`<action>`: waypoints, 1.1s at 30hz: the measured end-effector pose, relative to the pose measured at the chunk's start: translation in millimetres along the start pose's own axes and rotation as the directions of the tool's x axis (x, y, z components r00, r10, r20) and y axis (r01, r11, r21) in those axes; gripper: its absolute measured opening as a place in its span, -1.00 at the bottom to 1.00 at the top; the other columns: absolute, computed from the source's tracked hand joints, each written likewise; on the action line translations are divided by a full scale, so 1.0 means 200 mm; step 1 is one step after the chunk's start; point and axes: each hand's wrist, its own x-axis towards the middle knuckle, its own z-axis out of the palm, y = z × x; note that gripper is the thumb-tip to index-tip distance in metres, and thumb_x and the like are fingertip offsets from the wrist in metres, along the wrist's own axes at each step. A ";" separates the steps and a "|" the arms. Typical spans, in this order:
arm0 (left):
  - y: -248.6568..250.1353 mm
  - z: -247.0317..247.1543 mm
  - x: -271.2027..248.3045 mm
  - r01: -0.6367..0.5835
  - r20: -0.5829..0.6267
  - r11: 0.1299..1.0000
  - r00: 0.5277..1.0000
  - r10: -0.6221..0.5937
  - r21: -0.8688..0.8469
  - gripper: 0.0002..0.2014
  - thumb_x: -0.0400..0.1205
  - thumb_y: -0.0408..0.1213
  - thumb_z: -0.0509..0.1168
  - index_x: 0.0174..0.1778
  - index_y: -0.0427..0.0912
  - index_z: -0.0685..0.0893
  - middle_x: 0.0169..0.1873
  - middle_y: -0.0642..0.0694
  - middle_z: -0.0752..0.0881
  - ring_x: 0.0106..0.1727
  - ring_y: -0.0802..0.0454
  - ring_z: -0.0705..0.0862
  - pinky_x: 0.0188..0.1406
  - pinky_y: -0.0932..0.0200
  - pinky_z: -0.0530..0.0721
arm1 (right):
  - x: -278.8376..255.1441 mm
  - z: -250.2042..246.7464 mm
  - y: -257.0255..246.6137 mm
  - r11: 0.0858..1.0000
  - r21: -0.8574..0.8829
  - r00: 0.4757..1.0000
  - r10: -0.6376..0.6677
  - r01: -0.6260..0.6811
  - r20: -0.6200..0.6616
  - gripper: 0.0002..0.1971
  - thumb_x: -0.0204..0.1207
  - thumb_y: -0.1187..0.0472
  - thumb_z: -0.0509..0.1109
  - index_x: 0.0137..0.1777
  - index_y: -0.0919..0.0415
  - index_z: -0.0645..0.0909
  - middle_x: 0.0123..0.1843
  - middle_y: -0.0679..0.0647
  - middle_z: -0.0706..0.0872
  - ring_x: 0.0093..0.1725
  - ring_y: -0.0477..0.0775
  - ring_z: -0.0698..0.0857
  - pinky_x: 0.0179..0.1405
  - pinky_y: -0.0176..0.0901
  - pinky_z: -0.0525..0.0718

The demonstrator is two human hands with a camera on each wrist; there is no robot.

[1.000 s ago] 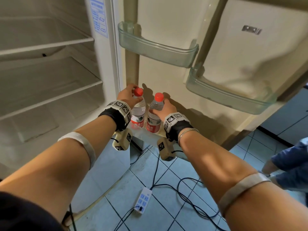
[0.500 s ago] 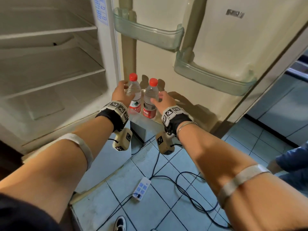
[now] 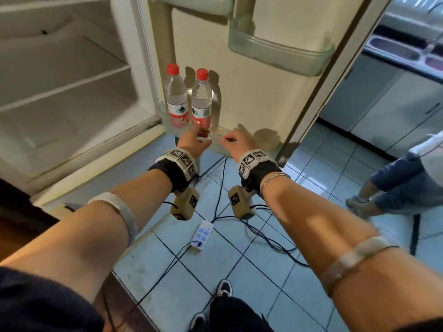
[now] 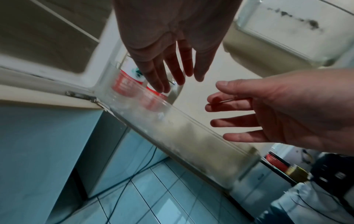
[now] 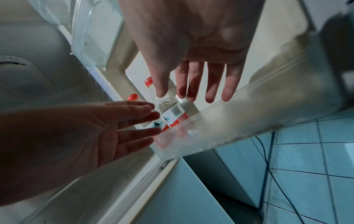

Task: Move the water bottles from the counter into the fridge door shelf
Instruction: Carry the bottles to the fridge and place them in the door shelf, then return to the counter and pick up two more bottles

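Two clear water bottles with red caps and red labels, the left bottle and the right bottle, stand upright side by side at the hinge end of the clear bottom door shelf. My left hand and right hand hover just in front of the shelf rim, below the bottles, touching neither. Both hold nothing, fingers straight and spread. The left wrist view shows my left hand above the shelf and the bottle labels. The right wrist view shows my right hand near the right bottle.
The fridge door stands open with a green-tinted upper shelf. The fridge's inner shelves are on the left. A power strip and cables lie on the blue tiled floor. Another person stands at the right, near grey cabinets.
Both hands have let go of the bottles and drawn back and down to the shelf rim. The bottles stay upright in the bottom door shelf.
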 end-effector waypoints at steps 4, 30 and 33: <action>-0.01 0.15 -0.14 -0.006 0.096 1.000 0.995 0.005 0.011 -0.69 0.58 -0.34 0.32 0.24 -0.30 0.57 0.23 -0.20 0.68 0.24 -0.12 0.65 0.22 0.14 0.54 | -0.19 -0.02 0.14 0.997 -0.013 0.996 0.079 -0.079 0.032 -0.63 0.61 0.02 0.27 0.31 0.21 0.58 0.34 0.10 0.66 0.33 0.09 0.61 0.25 -0.22 0.47; 0.90 2.15 -0.98 -0.349 0.680 0.935 0.670 0.298 -0.066 -0.75 0.54 -0.40 0.35 0.13 -0.31 0.63 0.14 -0.25 0.73 0.13 -0.18 0.72 0.23 0.01 0.66 | -1.40 -1.21 1.81 0.804 0.199 0.719 0.591 -0.560 -0.365 -0.66 0.59 0.02 0.29 0.21 0.22 0.65 0.21 0.14 0.74 0.23 0.13 0.67 0.13 -0.23 0.50; 1.03 2.43 -1.14 -0.377 0.732 0.923 0.605 0.314 -0.085 -0.74 0.55 -0.38 0.35 0.15 -0.31 0.63 0.14 -0.25 0.73 0.12 -0.18 0.73 0.23 0.02 0.66 | -1.60 -1.36 2.02 0.758 0.248 0.641 0.646 -0.604 -0.413 -0.66 0.59 0.02 0.30 0.21 0.22 0.65 0.21 0.15 0.74 0.23 0.14 0.67 0.08 -0.26 0.49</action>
